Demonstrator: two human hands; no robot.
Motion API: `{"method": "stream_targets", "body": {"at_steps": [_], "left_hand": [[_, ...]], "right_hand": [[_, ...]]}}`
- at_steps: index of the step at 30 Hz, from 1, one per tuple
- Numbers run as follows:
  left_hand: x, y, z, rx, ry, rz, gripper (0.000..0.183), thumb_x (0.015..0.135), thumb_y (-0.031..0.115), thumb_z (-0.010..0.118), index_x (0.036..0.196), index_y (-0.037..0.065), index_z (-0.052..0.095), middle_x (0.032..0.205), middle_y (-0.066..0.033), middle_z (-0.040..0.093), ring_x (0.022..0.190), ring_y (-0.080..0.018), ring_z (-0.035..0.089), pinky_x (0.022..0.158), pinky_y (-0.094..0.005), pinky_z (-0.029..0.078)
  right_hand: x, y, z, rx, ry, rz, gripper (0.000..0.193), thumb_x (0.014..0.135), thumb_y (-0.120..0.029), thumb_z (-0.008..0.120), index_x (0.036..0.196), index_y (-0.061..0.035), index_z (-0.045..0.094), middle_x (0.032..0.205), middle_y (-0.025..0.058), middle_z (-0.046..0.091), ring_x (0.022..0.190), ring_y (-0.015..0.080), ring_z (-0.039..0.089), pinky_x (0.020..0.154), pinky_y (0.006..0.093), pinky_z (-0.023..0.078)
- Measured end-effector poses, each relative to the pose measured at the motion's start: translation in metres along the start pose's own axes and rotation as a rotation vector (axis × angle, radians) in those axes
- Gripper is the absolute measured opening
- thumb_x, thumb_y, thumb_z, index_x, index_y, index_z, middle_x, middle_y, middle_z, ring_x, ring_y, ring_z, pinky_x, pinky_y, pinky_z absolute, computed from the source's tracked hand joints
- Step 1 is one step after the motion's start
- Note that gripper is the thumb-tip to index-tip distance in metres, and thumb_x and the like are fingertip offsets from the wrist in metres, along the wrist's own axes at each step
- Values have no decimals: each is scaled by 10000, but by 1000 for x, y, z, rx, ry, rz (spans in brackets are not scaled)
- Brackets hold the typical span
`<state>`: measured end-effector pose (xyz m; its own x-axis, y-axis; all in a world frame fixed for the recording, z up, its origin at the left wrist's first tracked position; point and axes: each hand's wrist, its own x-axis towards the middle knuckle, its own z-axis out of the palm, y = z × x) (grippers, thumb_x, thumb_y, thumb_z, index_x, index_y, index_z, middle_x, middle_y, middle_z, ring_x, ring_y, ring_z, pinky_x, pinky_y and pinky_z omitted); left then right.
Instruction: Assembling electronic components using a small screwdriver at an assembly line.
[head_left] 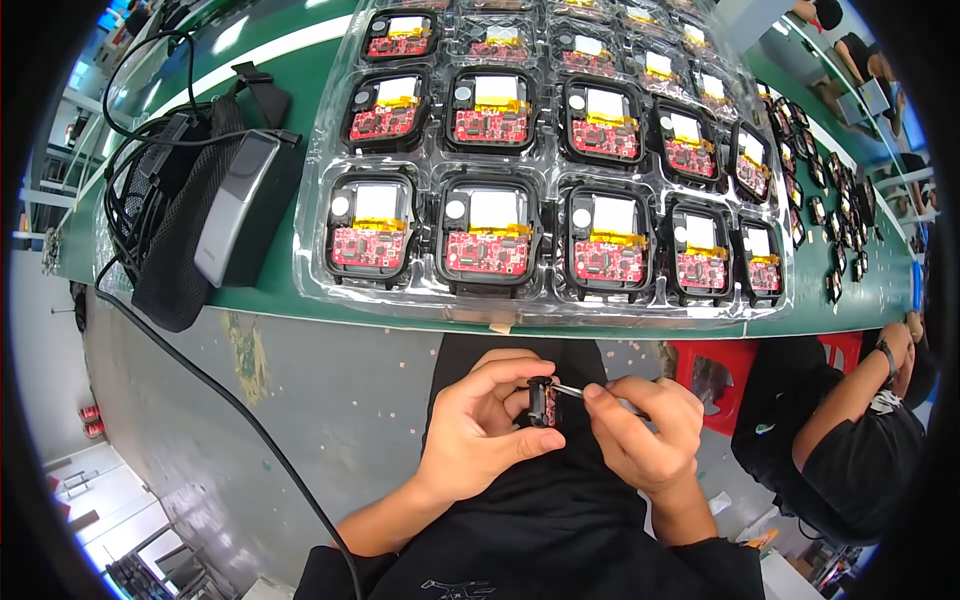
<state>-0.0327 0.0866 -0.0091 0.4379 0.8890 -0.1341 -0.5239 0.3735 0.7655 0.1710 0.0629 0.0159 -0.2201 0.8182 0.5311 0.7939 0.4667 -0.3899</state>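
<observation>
Over my lap, my left hand (468, 430) pinches a small black device housing (541, 404) between thumb and fingers. The housing is turned nearly edge-on, and a strip of red circuit board shows at its right side. My right hand (652, 428) grips slim metal tweezers (569, 390), whose tip reaches the upper right edge of the housing. What the tip touches is too small to make out. Beyond my hands, a clear plastic tray (420, 294) bears rows of black square housings (488, 232) with red boards, white battery-like blocks and yellow tape.
The tray rests on a green table (275, 290). At the left lie a grey and black box (238, 210), a black mesh pouch (180, 250) and a cable (230, 400) running down beside my left arm. Loose small parts (835, 215) lie right. Another person (850, 430) sits by a red stool (705, 370).
</observation>
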Motion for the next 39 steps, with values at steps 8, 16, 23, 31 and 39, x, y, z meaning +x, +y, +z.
{"method": "stream_targets", "body": {"at_steps": [8, 16, 23, 31, 39], "left_hand": [[0, -1, 1, 208, -7, 52, 569, 769, -91, 819, 1295, -42, 607, 1310, -123, 501, 1185, -190, 561, 986, -331, 517], [0, -2, -1, 249, 32, 58, 559, 767, -65, 832, 1285, -30, 625, 1303, -115, 507, 1177, -186, 558, 969, -324, 509], [-1, 0, -2, 383, 14, 55, 553, 768, -66, 829, 1282, -21, 629, 1309, -104, 519, 1170, -179, 557, 979, -312, 486], [-2, -6, -2, -35, 41, -44, 598, 794, -54, 824, 1325, -46, 550, 1301, -89, 502, 1144, -151, 568, 931, -288, 515], [-2, -10, 1, -26, 80, -31, 584, 797, -62, 818, 1318, -40, 554, 1312, -87, 474, 1069, -133, 560, 867, -256, 534]], "right_hand": [[1, -1, 0, -19, -75, -35, 296, 655, -39, 743, 946, -78, 777, 833, 14, 636, 543, 127, 494, 471, 268, 392], [3, -1, -2, -23, -88, -20, 273, 679, -44, 744, 949, -82, 766, 843, 7, 628, 566, 126, 522, 478, 272, 399], [4, -4, 0, -55, -134, -23, 283, 676, -57, 762, 958, -78, 764, 843, 6, 635, 565, 126, 539, 476, 267, 408], [-8, -8, 17, 319, 13, 292, 287, 692, 35, 819, 956, -42, 734, 831, 58, 667, 606, 194, 644, 511, 303, 491], [-8, -7, 18, 197, 26, 192, 288, 695, 44, 815, 963, -22, 730, 829, 87, 690, 618, 214, 665, 524, 311, 512]]}}
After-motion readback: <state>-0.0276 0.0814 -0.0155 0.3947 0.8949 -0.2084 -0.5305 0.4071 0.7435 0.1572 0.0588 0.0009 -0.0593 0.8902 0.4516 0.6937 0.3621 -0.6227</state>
